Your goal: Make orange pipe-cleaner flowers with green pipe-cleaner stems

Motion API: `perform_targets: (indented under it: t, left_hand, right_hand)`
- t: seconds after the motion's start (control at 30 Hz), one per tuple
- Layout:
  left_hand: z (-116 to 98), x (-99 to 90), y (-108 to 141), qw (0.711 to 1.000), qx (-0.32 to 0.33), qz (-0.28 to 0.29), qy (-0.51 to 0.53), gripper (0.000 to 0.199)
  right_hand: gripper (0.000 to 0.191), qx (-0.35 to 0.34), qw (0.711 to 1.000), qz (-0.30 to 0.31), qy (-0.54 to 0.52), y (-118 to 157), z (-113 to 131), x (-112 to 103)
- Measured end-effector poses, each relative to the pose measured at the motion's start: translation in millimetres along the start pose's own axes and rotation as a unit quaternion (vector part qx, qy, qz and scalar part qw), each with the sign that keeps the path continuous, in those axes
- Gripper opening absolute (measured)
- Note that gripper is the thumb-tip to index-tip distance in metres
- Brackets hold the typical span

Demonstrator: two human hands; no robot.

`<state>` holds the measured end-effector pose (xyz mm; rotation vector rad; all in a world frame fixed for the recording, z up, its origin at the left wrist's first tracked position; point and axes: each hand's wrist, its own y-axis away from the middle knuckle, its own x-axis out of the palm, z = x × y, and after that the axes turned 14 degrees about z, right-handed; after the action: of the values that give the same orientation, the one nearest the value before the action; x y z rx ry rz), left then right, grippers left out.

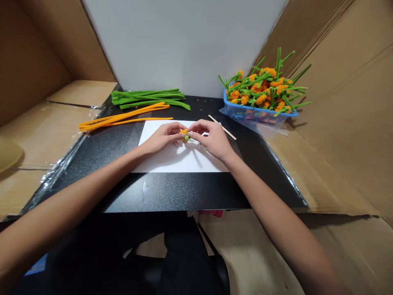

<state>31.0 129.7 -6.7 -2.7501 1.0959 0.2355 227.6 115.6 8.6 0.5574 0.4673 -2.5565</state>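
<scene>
Between my two hands, just above a white sheet (153, 162), is a small orange and green pipe-cleaner pumpkin (185, 135). My left hand (166, 137) pinches its left side with thumb and fingers. My right hand (211, 138) grips it from the right, thumb and fingertips pressed at its green part. The fingertips cover much of the piece. Behind the sheet to the left lie loose orange pipe cleaners (123, 117), with a bundle of green pipe cleaners (147, 97) beyond them. A thin wooden stick (225, 130) rests slantwise by the sheet's right back corner.
A blue basket (260, 112) heaped with orange and green pipe-cleaner pieces stands at the back right on clear plastic. Cardboard walls (346, 102) flank the black table (184, 190), and a pale panel (184, 45) closes the back. A yellowish rounded object (9, 153) sits at far left.
</scene>
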Motion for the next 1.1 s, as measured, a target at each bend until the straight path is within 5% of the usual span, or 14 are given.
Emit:
perform_targets:
  t: [0.23,0.43,0.6,0.7,0.9,1.1]
  left_hand:
    - [2.3,-1.4,0.0,0.998,-0.003,-0.019,-0.056,0.030]
    - [1.4,2.0,1.0,0.993,0.018,-0.047,-0.103,0.027]
    - [-6.7,9.2,8.2,0.950,0.056,-0.077,-0.296,0.020]
    - [-8.6,11.3,8.9,0.940,0.060,-0.085,-0.325,0.020]
    - [-6.8,9.2,4.8,0.978,-0.011,-0.051,-0.201,0.027]
    - [-5.7,5.1,4.2,0.985,-0.026,0.044,-0.162,0.024]
  right_hand:
    - [0.015,0.048,0.997,-0.044,-0.036,-1.4,-1.4,-0.1]
    - [0.020,0.097,0.994,-0.012,-0.044,-2.0,-3.1,3.0]
    - [0.023,0.146,0.987,0.024,-0.059,0.5,-5.8,7.9]
    - [0.022,0.155,0.985,0.016,-0.081,0.7,-5.1,10.5]
    - [0.011,0.079,0.993,-0.050,-0.073,-0.3,1.9,3.2]
    - [0.007,-0.022,0.995,0.065,0.070,4.7,4.3,-8.3]
